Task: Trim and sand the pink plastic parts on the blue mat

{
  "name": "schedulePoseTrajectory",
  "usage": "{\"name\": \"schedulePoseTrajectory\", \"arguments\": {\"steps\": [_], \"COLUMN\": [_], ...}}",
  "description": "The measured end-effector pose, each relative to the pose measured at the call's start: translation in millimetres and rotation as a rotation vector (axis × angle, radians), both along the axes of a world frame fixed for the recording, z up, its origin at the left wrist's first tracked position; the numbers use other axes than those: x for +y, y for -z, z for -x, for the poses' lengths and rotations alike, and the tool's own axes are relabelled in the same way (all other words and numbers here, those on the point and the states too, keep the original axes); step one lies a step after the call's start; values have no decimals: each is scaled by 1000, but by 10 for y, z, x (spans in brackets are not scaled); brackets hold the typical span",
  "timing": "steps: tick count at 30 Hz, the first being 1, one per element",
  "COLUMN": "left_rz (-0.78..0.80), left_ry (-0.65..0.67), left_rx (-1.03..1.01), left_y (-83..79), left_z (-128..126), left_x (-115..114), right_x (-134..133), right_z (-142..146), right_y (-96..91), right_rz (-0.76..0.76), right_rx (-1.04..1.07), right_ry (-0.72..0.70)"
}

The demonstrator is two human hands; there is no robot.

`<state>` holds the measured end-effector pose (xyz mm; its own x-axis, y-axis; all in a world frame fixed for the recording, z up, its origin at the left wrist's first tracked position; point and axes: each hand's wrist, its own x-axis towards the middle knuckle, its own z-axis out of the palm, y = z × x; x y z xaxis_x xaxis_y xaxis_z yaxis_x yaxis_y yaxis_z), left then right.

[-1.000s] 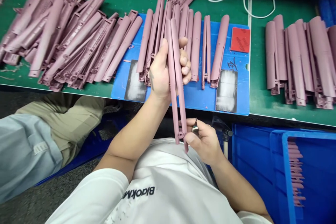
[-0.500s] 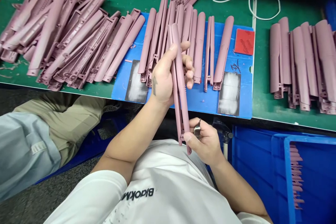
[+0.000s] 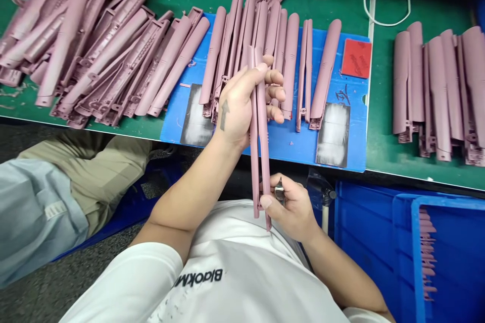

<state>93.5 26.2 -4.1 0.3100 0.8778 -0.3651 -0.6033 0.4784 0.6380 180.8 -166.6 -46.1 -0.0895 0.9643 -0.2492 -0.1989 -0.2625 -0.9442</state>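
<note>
Pink hair-straightener housing (image 3: 264, 159) now sits lower in left hand (image 3: 237, 103); less protrudes beyond the thumb tip, fingers straighter.

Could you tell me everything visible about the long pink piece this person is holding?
The pink piece has two slim, smooth halves side by side, narrowly parted along much of their length and seemingly joined by a small pivot near the bottom. It looks like matte plastic, with tiny ridges midway. It is steeply slanted in view, its bottom end before the shirt. The left grip holds its upper part; the right grip has its thumb near the pivot.
</note>
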Motion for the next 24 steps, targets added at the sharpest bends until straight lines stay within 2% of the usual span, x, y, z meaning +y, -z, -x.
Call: {"name": "schedulePoseTrajectory", "arguments": {"steps": [4, 12, 20, 24], "left_rz": [-26, -231, -195, -127], "left_ry": [-23, -22, -25, -68], "left_rx": [31, 168, 200, 107], "left_y": [-14, -66, -122, -97], "left_z": [6, -38, -54, -53], "left_x": [-31, -125, -181, -161], "right_x": [36, 175, 309, 327], "right_z": [8, -2, -5, -12], "right_y": [-5, -41, -41, -3], "right_rz": [24, -24, -57, -55], "right_rx": [-25, -159, -253, -280], "right_ry": [55, 141, 185, 170]}}
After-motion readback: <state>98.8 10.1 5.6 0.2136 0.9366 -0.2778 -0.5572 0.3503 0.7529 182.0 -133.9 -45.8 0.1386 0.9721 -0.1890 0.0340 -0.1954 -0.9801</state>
